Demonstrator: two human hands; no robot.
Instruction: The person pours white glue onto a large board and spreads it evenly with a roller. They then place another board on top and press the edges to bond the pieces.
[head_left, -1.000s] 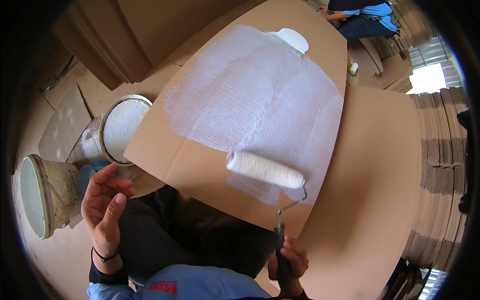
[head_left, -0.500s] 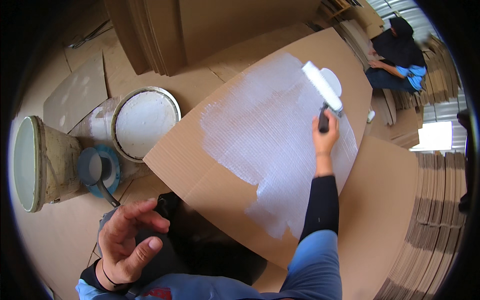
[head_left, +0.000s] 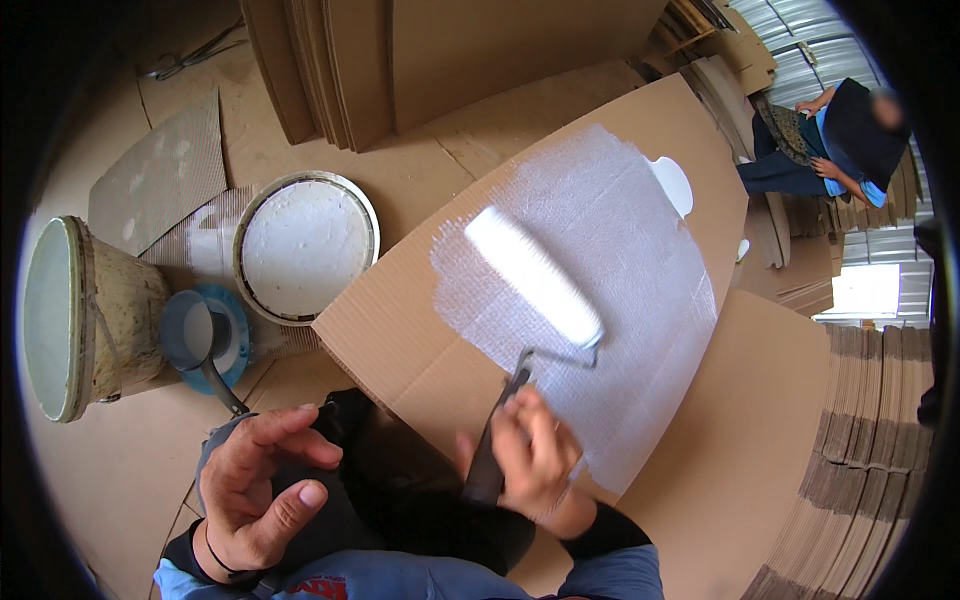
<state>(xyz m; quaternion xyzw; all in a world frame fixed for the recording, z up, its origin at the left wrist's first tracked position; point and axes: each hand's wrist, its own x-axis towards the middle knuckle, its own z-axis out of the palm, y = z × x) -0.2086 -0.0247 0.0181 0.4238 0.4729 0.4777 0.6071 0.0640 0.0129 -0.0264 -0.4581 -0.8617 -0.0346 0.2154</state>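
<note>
1. Head view: my right hand [head_left: 535,455] grips the dark handle of the paint roller [head_left: 535,277], partly hiding it; the roller lies on the white-coated cardboard sheet [head_left: 400,340], mid-sheet.
2. My left hand [head_left: 262,485] hovers wide open, empty.
3. A round tub [head_left: 305,245] of white paste and a bucket [head_left: 85,315] sit past the sheet's left corner; another person [head_left: 850,135] sits beyond its far edge.

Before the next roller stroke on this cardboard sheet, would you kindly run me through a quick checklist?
1. Right hand grips the roller handle: ok.
2. Roller lies on the cardboard sheet: ok.
3. Bare cardboard left near the lower left edge: not ok, unpainted.
4. Left hand off the wet paint: ok.
5. Paint left in the white tub: ok.
6. Paint load on the roller: cannot tell.
</note>
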